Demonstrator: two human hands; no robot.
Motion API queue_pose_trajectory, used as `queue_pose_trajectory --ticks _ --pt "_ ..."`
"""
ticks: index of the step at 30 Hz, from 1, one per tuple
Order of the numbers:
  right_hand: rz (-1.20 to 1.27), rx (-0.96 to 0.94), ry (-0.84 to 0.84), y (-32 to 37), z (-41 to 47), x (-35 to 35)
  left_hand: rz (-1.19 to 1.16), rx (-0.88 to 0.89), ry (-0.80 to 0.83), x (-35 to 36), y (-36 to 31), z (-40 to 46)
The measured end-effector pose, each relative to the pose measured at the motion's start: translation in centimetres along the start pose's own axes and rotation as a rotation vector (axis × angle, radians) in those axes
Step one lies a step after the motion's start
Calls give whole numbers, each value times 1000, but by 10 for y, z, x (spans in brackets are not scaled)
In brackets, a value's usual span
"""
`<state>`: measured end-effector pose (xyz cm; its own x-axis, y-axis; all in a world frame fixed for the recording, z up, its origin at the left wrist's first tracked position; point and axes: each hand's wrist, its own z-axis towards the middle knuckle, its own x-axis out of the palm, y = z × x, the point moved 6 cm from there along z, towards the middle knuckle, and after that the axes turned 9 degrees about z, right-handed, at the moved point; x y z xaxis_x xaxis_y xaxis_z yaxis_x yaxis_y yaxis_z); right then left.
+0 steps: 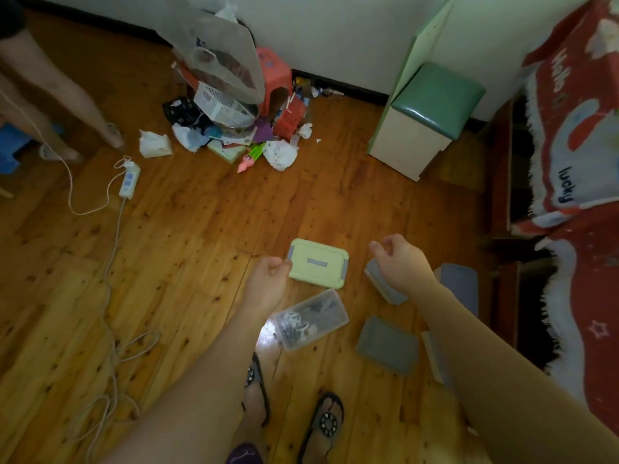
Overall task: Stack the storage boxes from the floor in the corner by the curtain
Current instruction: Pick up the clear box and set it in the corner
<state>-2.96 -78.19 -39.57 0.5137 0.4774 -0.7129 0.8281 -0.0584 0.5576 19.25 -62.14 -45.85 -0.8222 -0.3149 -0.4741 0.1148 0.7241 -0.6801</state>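
A pale yellow-green storage box [317, 263] with grey latches lies on the wood floor between my hands. Just below it lies a clear box [311, 319] holding small dark and white items. Grey-lidded boxes lie to the right: one [385, 286] partly under my right wrist, one [388, 345] nearer me, one [459, 285] by the blanket. My left hand [268, 279] hovers at the yellow-green box's left edge, fingers curled, holding nothing. My right hand [398, 262] hovers to that box's right, fingers loosely curled, also without a hold.
A heap of litter, baskets and a plastic bag [231, 105] lies against the far wall. A green-topped stool [425, 118] stands at the right. A red blanket [582, 182] hangs on the right. A white power strip and cable [129, 179] trail left. Another person's legs [50, 105] stand at far left.
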Motion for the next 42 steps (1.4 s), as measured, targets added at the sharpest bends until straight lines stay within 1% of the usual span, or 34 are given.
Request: queue_pose_trajectory --ticks 2,6,17,25,31,36,38,42 --pt "-9 27 15 -3 0 7 -9 -5 14 3 4 4" --pt "-40 100 65 -14 28 59 10 -73 86 12 38 52" --pt "-45 214 106 -69 83 154 119 -172 205 42 120 125" --pt "-109 215 198 -130 130 204 177 -286 163 91 187 153" --pt "-183 120 363 -187 173 256 183 -356 157 152 251 172" --pt "-247 111 376 -245 198 300 122 -474 149 205 308 190" --pt "-215 128 435 -268 202 319 115 -500 161 223 329 196" --pt "-245 126 450 -299 211 340 113 -498 116 240 351 208"
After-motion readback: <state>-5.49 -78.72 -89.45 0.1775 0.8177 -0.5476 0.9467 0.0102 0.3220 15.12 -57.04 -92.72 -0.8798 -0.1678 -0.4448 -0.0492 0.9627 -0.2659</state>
